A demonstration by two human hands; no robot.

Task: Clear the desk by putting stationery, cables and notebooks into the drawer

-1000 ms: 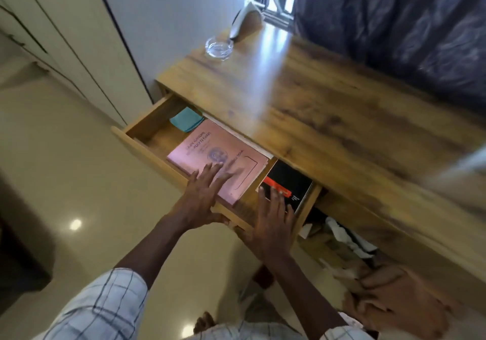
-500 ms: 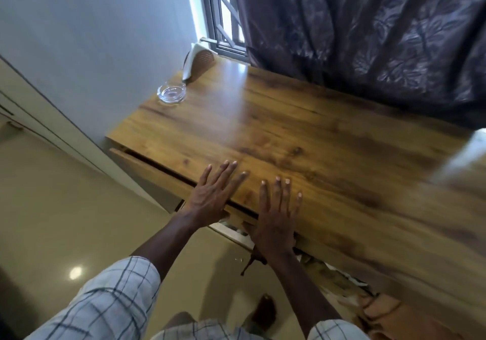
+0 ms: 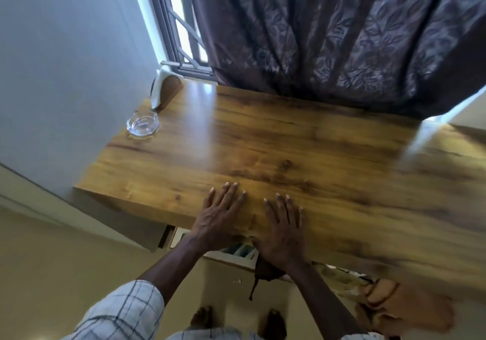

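Fingers on both of your hands are spread out flat and holding nothing. Your left hand point(image 3: 219, 220) and right hand point(image 3: 282, 228) sit side by side, a small gap between them, palms down over the near edge of the desk point(image 3: 289, 140), fingertips point(image 3: 234, 186) pointing toward the window. Your wrists hang off the front edge, and your checked sleeve point(image 3: 123, 310) shows at the bottom left, with your feet blurry on the floor below.

Under the desk front, right below your palms, you can just make out a light strip with something teal on it; whether that's the drawer point(image 3: 231, 253) front or what's in it, you can't tell from this angle. No stationery, cables or notebooks show on the wood.

Further back the top is mostly bare, shiny wood grain. At the far left corner there's a clear glass ashtray point(image 3: 142, 127), and just behind it a white and brown thing point(image 3: 165, 92) leaning against the wall. Behind all that is the window point(image 3: 181, 32) and a dark patterned curtain point(image 3: 342, 37) hanging to the desk's back edge.
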